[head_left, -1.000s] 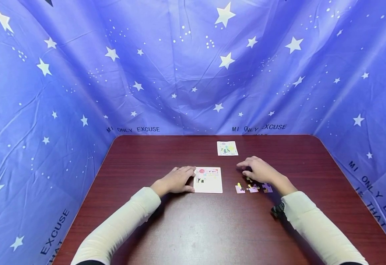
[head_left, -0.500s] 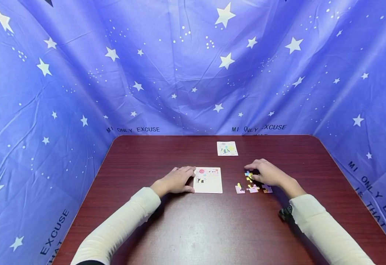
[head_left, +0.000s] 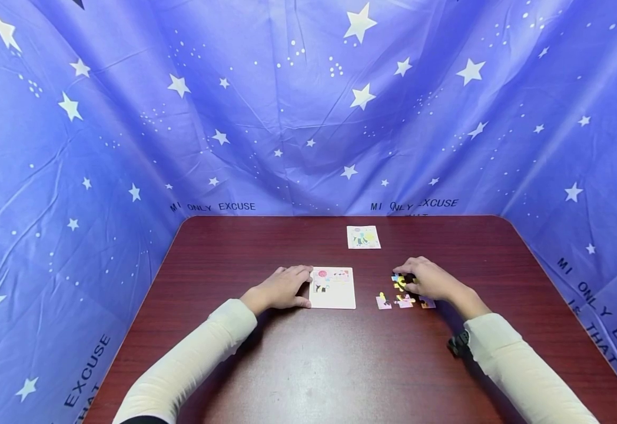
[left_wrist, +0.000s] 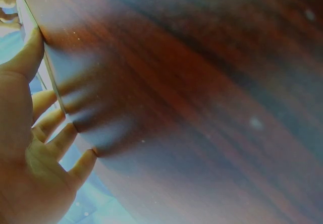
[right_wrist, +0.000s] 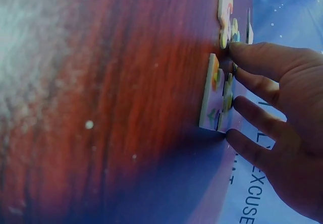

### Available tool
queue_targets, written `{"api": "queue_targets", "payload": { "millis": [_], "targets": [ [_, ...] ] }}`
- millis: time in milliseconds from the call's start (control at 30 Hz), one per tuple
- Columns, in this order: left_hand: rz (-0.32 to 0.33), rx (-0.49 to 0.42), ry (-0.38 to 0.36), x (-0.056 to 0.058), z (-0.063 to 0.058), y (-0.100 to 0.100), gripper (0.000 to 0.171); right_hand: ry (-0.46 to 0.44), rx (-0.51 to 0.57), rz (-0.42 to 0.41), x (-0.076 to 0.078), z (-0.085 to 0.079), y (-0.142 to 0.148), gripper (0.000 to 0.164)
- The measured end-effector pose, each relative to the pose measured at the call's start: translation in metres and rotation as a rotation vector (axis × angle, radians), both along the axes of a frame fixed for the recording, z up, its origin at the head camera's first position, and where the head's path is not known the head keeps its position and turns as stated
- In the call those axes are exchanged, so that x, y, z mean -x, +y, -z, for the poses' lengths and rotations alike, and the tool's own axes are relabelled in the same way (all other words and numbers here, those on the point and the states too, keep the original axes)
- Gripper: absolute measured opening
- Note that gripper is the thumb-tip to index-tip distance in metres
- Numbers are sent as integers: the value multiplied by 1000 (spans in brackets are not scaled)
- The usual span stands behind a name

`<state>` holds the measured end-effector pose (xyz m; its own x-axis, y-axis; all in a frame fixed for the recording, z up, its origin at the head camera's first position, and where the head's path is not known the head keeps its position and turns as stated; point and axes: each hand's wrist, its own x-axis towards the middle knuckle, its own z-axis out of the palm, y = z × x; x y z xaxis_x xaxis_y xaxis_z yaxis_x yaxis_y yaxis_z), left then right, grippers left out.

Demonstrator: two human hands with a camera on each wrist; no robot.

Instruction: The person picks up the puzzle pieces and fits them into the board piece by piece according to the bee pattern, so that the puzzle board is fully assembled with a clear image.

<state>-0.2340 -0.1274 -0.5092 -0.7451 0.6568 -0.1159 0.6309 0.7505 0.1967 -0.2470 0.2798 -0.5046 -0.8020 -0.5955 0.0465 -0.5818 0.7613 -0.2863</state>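
My left hand (head_left: 285, 287) rests on the table at the left edge of a white square puzzle board (head_left: 340, 295), its thumb and fingertips along that edge. Several assembled pieces with a red circle fill the board's upper part. In the left wrist view, the left fingers (left_wrist: 63, 141) are spread against the edge. My right hand (head_left: 431, 280) is over a group of loose jigsaw pieces (head_left: 405, 301). Its thumb and fingertips touch a blue and yellow jigsaw piece (head_left: 399, 281). The right wrist view shows slightly bent fingers (right_wrist: 252, 146) behind a pink jigsaw piece (right_wrist: 213, 95). The palm hides some pieces.
A small picture card (head_left: 364, 237) lies farther back on the dark red wooden table (head_left: 308, 365). One purple jigsaw piece (head_left: 384, 301) lies at the group's left. A blue star-patterned curtain (head_left: 287, 118) surrounds the table's back and sides.
My right hand has moved right and slightly toward me, from left of the loose pieces onto them, uncovering the blue and yellow jigsaw piece. The left hand and board have stayed still.
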Motion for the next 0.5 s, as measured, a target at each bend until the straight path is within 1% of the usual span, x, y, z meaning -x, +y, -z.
{"api": "queue_targets", "payload": {
  "millis": [300,500],
  "targets": [
    [4,-2,-1,0,-1,0,65,36,-2,-15,1,2,1,36],
    [2,-2,0,-1,-1,0,65,43,-6,-12,1,3,1,34]
  ]
}}
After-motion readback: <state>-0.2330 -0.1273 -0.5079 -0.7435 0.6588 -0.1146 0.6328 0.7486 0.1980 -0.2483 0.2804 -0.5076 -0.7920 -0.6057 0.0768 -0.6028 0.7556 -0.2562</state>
